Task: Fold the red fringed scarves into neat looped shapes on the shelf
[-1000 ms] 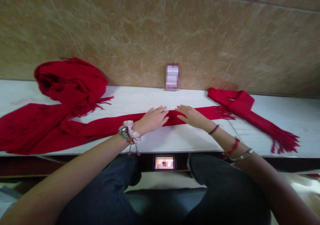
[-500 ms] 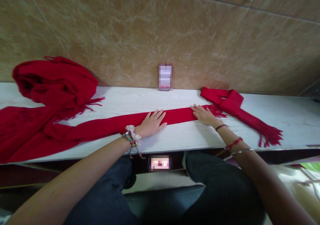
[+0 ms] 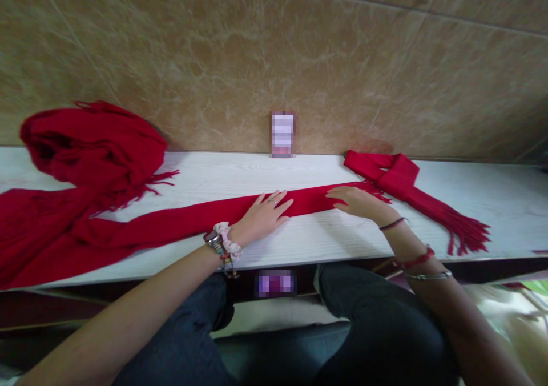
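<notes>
A long red scarf [image 3: 188, 217] lies stretched across the white table [image 3: 299, 240], running from a wide bunched part at the left to a fringed end near the right. My left hand [image 3: 263, 214] lies flat and open on the scarf near its middle. My right hand [image 3: 359, 201] rests on the scarf close to its fringed end, fingers stretched out and lying on the cloth.
A heap of red scarf [image 3: 92, 149] sits at the back left. A folded red scarf [image 3: 411, 189] with a fringe lies at the right. A small blurred card [image 3: 282, 133] leans on the tiled wall [image 3: 274, 49]. My knees are under the table edge.
My right hand slid right along the scarf from beside the left hand to the fringed end. My left hand stayed on the middle of the scarf.
</notes>
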A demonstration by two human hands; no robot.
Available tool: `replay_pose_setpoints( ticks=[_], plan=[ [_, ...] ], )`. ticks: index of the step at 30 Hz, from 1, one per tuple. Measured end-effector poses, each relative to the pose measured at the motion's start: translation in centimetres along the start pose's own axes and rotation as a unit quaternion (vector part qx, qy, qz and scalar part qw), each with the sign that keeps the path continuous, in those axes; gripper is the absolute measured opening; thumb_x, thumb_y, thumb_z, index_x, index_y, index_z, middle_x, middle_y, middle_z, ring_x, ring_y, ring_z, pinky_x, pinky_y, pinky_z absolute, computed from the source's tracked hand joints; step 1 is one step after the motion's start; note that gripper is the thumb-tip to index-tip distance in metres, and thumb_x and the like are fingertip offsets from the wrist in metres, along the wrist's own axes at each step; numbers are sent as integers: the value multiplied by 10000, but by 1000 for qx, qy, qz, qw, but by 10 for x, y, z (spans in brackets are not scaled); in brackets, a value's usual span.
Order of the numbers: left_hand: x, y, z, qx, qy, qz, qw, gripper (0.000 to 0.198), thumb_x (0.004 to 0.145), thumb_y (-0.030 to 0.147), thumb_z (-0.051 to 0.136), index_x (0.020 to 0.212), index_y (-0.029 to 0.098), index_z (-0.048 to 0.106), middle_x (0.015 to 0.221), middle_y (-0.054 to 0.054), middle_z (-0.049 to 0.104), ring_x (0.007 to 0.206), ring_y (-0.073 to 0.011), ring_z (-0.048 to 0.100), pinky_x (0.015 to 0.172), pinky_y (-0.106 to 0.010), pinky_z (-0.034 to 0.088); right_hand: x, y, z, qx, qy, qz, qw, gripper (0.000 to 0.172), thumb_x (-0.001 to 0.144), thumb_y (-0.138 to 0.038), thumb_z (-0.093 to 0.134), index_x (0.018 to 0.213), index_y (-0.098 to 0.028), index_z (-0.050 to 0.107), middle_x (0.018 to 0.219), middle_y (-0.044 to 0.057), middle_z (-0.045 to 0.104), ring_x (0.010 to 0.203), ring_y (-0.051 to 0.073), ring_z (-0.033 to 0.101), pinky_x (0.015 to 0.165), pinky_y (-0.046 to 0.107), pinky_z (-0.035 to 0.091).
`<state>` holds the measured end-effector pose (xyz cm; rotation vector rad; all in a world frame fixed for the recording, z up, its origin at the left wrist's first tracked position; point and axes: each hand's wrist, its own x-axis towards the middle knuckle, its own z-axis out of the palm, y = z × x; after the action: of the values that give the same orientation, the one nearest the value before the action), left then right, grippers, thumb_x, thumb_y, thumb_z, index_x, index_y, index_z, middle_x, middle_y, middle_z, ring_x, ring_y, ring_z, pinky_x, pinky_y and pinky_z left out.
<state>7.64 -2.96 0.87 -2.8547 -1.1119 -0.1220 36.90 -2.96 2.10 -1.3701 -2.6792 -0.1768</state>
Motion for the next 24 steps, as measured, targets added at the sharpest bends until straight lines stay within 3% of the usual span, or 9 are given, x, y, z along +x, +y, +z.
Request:
replay_pose_setpoints(
  ticks=[4,9,13,19,24],
  plan=[
    [4,1,0,-20,-12,11,1000,465,967,385,279,1399,224,342,1511,-75,224,1388,-232,181,1106,-435,167,-18,9,4,-65,-29,55,996,395,773,-43,464,1114,-125,644,1130,120,659,1035,240,621,911,368,495],
    [10,0,1,-54,-90,-8,994,509,960,428,260,1442,266,233,1526,-68,156,1397,-298,117,1074,-557,163,-32,23,14,-76,2,60,995,433,788,-7,410,1138,-134,631,1151,105,650,1059,207,612,922,347,494],
    [14,-2,-2,-70,-126,-15,989,522,955,436,264,1447,272,212,1526,-66,146,1400,-291,100,1075,-559,156,-35,30,17,-70,16,77,994,471,773,27,368,1136,-118,630,1133,117,656,1035,215,624,916,370,501],
    [14,-1,-3,-58,-97,-10,994,511,948,436,297,1427,259,283,1512,-78,209,1389,-304,158,1069,-550,182,-38,38,11,-75,-6,79,994,512,737,63,360,1139,-110,625,1141,114,654,1036,213,623,936,350,486],
    [16,2,-1,-16,-27,30,999,453,962,376,286,1321,163,462,1449,-114,354,1347,-233,293,1093,-395,229,-40,37,6,-107,-14,68,992,417,789,11,379,1089,-110,642,1104,128,669,1003,218,633,871,334,510]
  ],
)
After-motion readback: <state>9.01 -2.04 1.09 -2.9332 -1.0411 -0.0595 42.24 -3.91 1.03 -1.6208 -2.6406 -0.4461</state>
